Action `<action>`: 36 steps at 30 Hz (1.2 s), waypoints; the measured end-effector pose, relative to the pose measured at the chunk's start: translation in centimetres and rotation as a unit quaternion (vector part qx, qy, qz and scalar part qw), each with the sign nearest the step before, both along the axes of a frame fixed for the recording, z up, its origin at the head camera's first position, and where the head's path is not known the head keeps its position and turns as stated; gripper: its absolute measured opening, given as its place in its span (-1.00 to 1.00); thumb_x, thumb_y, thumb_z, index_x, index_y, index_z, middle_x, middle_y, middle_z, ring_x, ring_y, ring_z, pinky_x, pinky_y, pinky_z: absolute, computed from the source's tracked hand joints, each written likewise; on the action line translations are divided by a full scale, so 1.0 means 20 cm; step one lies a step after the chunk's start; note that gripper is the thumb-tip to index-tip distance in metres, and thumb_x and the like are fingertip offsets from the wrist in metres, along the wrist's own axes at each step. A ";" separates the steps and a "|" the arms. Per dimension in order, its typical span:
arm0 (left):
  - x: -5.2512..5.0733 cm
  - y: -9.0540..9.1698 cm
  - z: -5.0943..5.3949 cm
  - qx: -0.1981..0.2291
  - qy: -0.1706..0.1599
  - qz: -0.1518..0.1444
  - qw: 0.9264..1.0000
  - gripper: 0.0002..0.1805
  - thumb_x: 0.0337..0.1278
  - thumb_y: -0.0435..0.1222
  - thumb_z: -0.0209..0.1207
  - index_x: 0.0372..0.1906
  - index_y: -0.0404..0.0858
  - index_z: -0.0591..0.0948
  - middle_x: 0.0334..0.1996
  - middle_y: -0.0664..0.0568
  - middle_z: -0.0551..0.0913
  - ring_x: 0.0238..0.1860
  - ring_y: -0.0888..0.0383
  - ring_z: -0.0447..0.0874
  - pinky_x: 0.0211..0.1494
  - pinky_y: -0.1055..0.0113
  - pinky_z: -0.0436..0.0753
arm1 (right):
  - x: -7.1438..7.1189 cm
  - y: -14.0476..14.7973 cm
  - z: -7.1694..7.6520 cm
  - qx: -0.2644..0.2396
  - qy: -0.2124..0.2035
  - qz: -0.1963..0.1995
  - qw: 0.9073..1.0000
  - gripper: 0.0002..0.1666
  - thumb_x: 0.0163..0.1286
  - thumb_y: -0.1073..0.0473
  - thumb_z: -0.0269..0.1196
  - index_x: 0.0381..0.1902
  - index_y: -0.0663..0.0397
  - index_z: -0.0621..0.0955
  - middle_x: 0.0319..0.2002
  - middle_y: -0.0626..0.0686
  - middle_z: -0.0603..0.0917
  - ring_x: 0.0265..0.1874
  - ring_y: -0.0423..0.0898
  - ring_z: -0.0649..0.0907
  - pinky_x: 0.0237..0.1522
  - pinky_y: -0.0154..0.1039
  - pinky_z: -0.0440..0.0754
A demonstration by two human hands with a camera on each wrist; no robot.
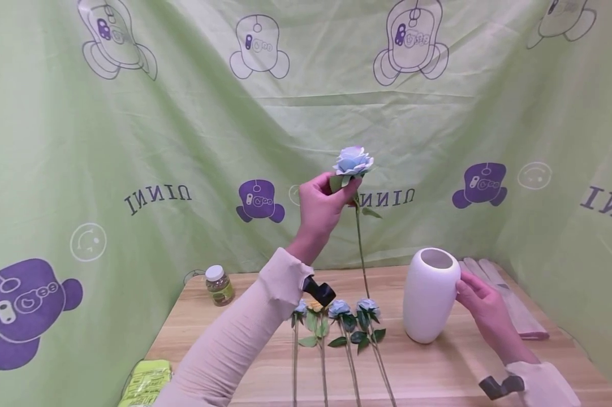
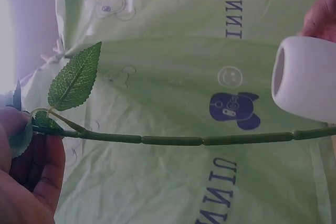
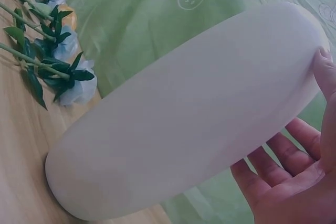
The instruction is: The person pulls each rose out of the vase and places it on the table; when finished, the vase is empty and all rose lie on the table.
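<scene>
A pale blue artificial rose (image 1: 354, 162) is up in the air, pinched just below its bloom by my left hand (image 1: 322, 206). Its long green stem (image 2: 173, 140) hangs down in the head view, and a serrated leaf (image 2: 76, 77) sticks out near the fingers in the left wrist view. My right hand (image 1: 486, 308) grips the upper side of a tall white vase (image 1: 429, 302), thumb towards me and fingers along its far side. The vase's mouth shows in the head view; the vase leans slightly, with its base at the table (image 3: 21, 182).
Several more artificial roses lie in a row on the wooden table, light blue ones (image 1: 339, 308) and a yellow-orange one (image 1: 314, 306). A white-lidded jar (image 1: 219, 286) stands back left, a green packet (image 1: 146, 383) front left. Folded cloth (image 1: 514, 308) lies behind the right hand. Green printed curtain (image 1: 306, 124) surrounds the table.
</scene>
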State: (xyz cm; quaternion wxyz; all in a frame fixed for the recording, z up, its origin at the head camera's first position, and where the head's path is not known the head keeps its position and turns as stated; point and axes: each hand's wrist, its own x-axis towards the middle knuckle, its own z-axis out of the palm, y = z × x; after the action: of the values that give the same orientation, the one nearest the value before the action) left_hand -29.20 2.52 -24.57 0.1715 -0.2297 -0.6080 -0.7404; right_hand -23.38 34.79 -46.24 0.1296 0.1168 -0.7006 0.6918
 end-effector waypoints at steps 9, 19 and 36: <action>-0.02 -0.14 -0.16 0.012 -0.055 0.017 0.998 -0.69 0.01 -0.39 0.45 -0.14 -0.47 0.70 -0.43 0.06 0.70 -0.49 0.19 0.67 -0.31 0.33 0.79 | 0.02 0.01 -0.01 0.017 -0.021 -0.007 1.000 -0.64 0.59 0.21 0.04 0.15 -0.37 0.57 -0.02 -0.50 0.67 -0.10 -0.48 0.70 -0.04 -0.64 0.62; -0.05 -0.29 -0.28 0.018 -0.085 0.054 0.995 -0.70 0.01 -0.38 0.45 -0.13 -0.45 0.71 -0.39 0.02 0.73 -0.40 0.08 0.74 -0.29 0.25 0.81 | 0.01 0.02 -0.02 -0.020 -0.010 0.020 1.000 -0.60 0.59 0.26 0.01 0.08 -0.40 0.60 0.00 -0.46 0.69 -0.09 -0.46 0.71 -0.03 -0.62 0.64; -0.09 -0.45 -0.44 -0.016 -0.163 0.101 0.981 -0.76 0.02 -0.41 0.44 -0.24 -0.50 0.69 -0.51 0.10 0.64 -0.50 0.21 0.63 -0.42 0.34 0.77 | -0.01 0.01 0.00 -0.023 -0.009 0.022 0.999 -0.59 0.59 0.27 0.00 0.08 -0.39 0.60 0.01 -0.46 0.68 -0.09 -0.46 0.71 -0.04 -0.63 0.63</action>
State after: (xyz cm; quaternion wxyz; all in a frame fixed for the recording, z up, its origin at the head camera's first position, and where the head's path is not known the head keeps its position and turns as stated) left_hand -30.92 -6.54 -33.31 0.1404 -0.0456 -0.6595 -0.7371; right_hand -23.57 34.95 -46.18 0.1107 0.1227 -0.6827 0.7118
